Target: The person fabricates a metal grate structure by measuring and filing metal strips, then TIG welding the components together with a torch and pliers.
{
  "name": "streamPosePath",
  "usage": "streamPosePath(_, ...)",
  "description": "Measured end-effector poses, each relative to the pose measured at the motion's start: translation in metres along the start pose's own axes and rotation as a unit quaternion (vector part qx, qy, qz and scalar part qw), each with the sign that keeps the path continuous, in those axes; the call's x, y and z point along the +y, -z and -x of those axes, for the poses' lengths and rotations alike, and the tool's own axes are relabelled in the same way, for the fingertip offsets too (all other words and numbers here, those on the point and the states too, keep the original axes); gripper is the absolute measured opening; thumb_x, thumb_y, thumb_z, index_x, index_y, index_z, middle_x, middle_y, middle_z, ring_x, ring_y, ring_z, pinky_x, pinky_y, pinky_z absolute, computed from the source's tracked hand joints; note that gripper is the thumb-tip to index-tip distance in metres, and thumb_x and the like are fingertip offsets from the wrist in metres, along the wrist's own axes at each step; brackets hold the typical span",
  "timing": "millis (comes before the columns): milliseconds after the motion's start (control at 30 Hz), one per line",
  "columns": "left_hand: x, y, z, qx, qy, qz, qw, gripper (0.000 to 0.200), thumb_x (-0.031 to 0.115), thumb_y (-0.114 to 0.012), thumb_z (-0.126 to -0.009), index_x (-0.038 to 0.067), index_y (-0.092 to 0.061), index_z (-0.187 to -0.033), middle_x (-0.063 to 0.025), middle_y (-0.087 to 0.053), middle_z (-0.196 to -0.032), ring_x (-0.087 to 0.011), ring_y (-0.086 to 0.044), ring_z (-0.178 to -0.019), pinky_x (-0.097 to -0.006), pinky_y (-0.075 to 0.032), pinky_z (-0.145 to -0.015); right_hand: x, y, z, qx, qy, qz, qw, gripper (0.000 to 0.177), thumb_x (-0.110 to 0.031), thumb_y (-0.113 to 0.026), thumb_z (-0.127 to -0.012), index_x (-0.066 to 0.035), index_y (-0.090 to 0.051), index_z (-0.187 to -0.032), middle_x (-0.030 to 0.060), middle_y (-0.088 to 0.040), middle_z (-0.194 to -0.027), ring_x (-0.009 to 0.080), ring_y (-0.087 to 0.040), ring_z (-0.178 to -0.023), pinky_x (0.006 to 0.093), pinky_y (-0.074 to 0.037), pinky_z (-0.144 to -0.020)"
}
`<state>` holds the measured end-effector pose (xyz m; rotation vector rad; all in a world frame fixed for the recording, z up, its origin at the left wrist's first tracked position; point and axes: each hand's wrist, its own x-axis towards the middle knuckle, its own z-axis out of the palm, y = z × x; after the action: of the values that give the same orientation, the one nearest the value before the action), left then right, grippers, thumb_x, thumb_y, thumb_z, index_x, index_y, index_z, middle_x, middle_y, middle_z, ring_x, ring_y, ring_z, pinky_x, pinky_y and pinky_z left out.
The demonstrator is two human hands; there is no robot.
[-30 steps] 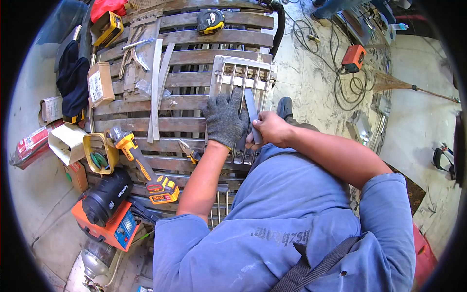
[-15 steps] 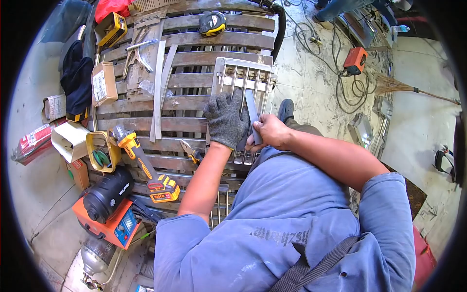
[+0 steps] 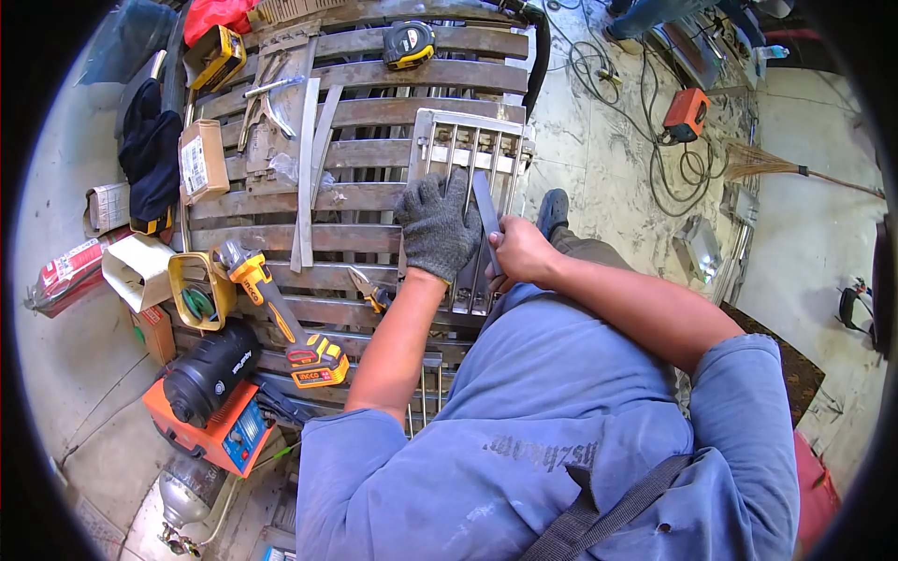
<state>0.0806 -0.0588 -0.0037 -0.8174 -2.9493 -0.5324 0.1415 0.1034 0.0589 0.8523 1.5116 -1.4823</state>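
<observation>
Metal strip held in the right hand over a barred frame

Two hands are seen, one gloved and one bare. One metal strip (image 3: 485, 208) is gripped at its near part by the bare right hand (image 3: 520, 251), with the thumb pressed on it and the fingers curled round. One metal frame (image 3: 468, 120), crossed by several thin bars, is laid on the slatted counter (image 3: 365, 197). The gloved left hand (image 3: 438, 226) is rested on it palm down, fingers slightly parted. The strip is placed between the two hands, just right of the glove, its far end tilted a little left; whether it is touched by the glove cannot be told.

The left forearm is stretched up from the near left, while the right forearm is brought in slantwise from the right, the elbow bent.

On the counter, one tape measure (image 3: 409, 45) is set at the far side, two long flat bars (image 3: 306, 178) are laid left of the frame, and one pair of pliers (image 3: 369, 289) and one cordless grinder (image 3: 285, 318) are placed nearer, to the left. Two orange machines (image 3: 687, 115) are seen, one on the floor at far right, one at near left with one black bottle (image 3: 211, 374) on top.
</observation>
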Motion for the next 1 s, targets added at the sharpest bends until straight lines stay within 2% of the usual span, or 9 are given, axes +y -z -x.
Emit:
streamPosePath(167, -0.001, 0.001, 0.000, -0.006, 0.004, 0.007, 1.000, 0.056, 0.033, -0.075, -0.086, 0.019, -0.070, -0.140, -0.0158, -0.060, -0.126, -0.0405, -0.055, -0.118, -0.0587, -0.044, -0.100, -0.004, 0.005, 0.006, -0.006, -0.029, -0.055, 0.998, 0.027, -0.018, -0.044, -0.120, 0.007, -0.049, -0.128, 0.0227, -0.074, -0.088, 0.0368, -0.078, -0.067, 0.0492, -0.067, -0.055)
streamPosePath(233, 0.004, 0.006, -0.001, -0.011, 0.010, 0.004, 1.000, 0.056, 0.033, -0.075, -0.085, 0.019, -0.070, -0.139, -0.0160, -0.060, -0.127, -0.0405, -0.055, -0.118, -0.0588, -0.044, -0.100, 0.048, 0.010, -0.044, -0.031, 0.084, 0.294, 0.952, 0.025, -0.016, -0.046, -0.119, 0.007, -0.051, -0.128, 0.0217, -0.075, -0.089, 0.0363, -0.079, -0.069, 0.0484, -0.067, -0.056)
streamPosePath(300, 0.004, 0.008, -0.001, -0.009, 0.005, 0.010, 1.000, 0.057, 0.034, -0.075, -0.085, 0.019, -0.070, -0.140, -0.0160, -0.059, -0.127, -0.0405, -0.055, -0.120, -0.0593, -0.043, -0.101, 0.061, 0.012, -0.055, -0.046, 0.109, 0.383, 0.916, 0.024, -0.015, -0.048, -0.118, 0.006, -0.054, -0.127, 0.0214, -0.076, -0.090, 0.0352, -0.080, -0.070, 0.0468, -0.068, -0.057)
streamPosePath(433, 0.003, 0.009, 0.002, 0.002, 0.000, 0.012, 1.000, 0.057, 0.036, -0.075, -0.087, 0.019, -0.069, -0.140, -0.0158, -0.059, -0.128, -0.0403, -0.054, -0.122, -0.0598, -0.043, -0.103, 0.001, 0.030, 0.006, -0.068, -0.014, 0.166, 0.984, 0.020, -0.011, -0.054, -0.115, 0.007, -0.063, -0.117, 0.0217, -0.079, -0.094, 0.0304, -0.081, -0.072, 0.0417, -0.066, -0.058)
streamPosePath(500, 0.002, 0.008, 0.002, 0.003, -0.001, 0.009, 1.000, 0.056, 0.037, -0.074, -0.089, 0.019, -0.069, -0.141, -0.0154, -0.059, -0.128, -0.0402, -0.054, -0.122, -0.0597, -0.042, -0.103, -0.006, 0.056, 0.001, -0.104, 0.016, 0.349, 0.931, 0.017, -0.006, -0.057, -0.110, 0.009, -0.063, -0.114, 0.0208, -0.077, -0.091, 0.0290, -0.081, -0.074, 0.0416, -0.065, -0.060)
streamPosePath(700, 0.002, 0.006, 0.001, -0.001, -0.002, 0.020, 1.000, 0.053, 0.035, -0.071, -0.092, 0.015, -0.068, -0.140, -0.0170, -0.058, -0.126, -0.0411, -0.054, -0.121, -0.0606, -0.042, -0.103, -0.071, 0.100, 0.065, 0.130, 0.165, 0.491, 0.845, 0.016, -0.007, -0.054, -0.108, 0.001, -0.065, -0.118, 0.0222, -0.071, -0.087, 0.0307, -0.075, -0.085, 0.0478, -0.058, -0.076)
streamPosePath(833, 0.002, 0.002, 0.002, 0.016, -0.011, 0.016, 1.000, 0.053, 0.034, -0.071, -0.091, 0.013, -0.067, -0.140, -0.0181, -0.057, -0.125, -0.0422, -0.054, -0.121, -0.0617, -0.042, -0.102, -0.094, 0.104, 0.058, 0.308, 0.361, 0.271, 0.837, 0.008, -0.009, -0.054, -0.113, -0.004, -0.059, -0.116, 0.0130, -0.061, -0.079, 0.0295, -0.062, -0.071, 0.0460, -0.051, -0.069)
streamPosePath(900, 0.003, 0.003, 0.002, 0.010, -0.009, 0.018, 1.000, 0.054, 0.034, -0.071, -0.091, 0.013, -0.067, -0.141, -0.0182, -0.057, -0.125, -0.0424, -0.054, -0.121, -0.0616, -0.042, -0.102, -0.090, 0.095, 0.036, 0.346, 0.449, 0.144, 0.811, 0.008, -0.007, -0.053, -0.110, -0.006, -0.057, -0.117, 0.0225, -0.070, -0.087, 0.0472, -0.070, -0.081, 0.0559, -0.053, -0.075)
streamPosePath(1000, 0.003, 0.006, 0.001, 0.001, -0.008, 0.025, 1.000, 0.055, 0.034, -0.071, -0.091, 0.013, -0.067, -0.141, -0.0184, -0.057, -0.125, -0.0427, -0.054, -0.121, -0.0610, -0.043, -0.102, -0.060, 0.120, -0.019, 0.328, 0.406, 0.504, 0.688, 0.016, -0.007, -0.049, -0.107, -0.006, -0.058, -0.120, 0.0226, -0.075, -0.089, 0.0476, -0.074, -0.087, 0.0598, -0.057, -0.077)
